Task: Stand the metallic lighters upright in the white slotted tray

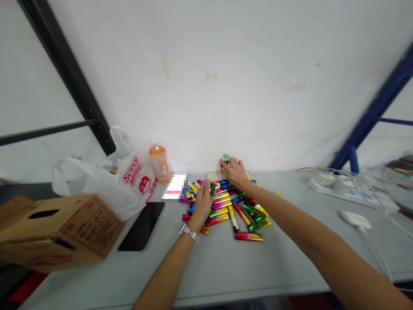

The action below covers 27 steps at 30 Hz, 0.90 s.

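A pile of shiny, many-coloured lighters lies on the grey table between my arms. My left hand, with a metal watch strap on the wrist, is closed around a green lighter above the pile's left side. Farther back, near the wall, my right hand has its fingers bent around what looks like an upright lighter, mostly covered by the fingers. Under that hand a pale tray with small cells shows at both sides. A red-and-yellow lighter lies nearest the front edge.
To the left are a cardboard box, a white plastic bag, a black phone and an orange drink bottle. A power strip and a white charger with cables lie right. The wall stands behind.
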Available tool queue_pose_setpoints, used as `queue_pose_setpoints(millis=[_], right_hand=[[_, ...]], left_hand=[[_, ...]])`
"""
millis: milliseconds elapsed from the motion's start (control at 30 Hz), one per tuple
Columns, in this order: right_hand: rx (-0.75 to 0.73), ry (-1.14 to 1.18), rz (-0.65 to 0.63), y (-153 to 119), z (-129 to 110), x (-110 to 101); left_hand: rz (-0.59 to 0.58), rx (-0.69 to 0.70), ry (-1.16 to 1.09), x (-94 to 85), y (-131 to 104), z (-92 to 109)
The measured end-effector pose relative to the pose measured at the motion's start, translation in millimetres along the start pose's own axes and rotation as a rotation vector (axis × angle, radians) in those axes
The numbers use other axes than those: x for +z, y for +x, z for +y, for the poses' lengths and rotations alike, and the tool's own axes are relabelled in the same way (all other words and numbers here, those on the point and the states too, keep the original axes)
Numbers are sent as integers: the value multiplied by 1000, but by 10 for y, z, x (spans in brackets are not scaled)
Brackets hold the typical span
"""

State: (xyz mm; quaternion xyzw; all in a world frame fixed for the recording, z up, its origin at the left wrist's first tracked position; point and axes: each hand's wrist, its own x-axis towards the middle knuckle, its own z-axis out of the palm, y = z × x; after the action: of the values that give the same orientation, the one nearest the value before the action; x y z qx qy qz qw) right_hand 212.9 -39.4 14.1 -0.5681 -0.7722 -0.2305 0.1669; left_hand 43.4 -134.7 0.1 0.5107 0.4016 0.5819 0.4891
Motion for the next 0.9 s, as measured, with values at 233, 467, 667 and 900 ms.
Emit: queue_pose_setpoints(millis=[233, 467, 667, 900], right_hand=[[60, 193, -29, 40, 30, -29], [153, 1067, 43, -520, -280, -367], [235, 1259, 179, -880, -550, -573], [455, 1725, 224, -922, -476, -641]], left_hand=[[-2, -24, -47, 16, -17, 81], [-91, -26, -174, 64, -36, 10], [-138, 21, -136, 152, -96, -56], [-34, 167, 325, 10, -39, 18]])
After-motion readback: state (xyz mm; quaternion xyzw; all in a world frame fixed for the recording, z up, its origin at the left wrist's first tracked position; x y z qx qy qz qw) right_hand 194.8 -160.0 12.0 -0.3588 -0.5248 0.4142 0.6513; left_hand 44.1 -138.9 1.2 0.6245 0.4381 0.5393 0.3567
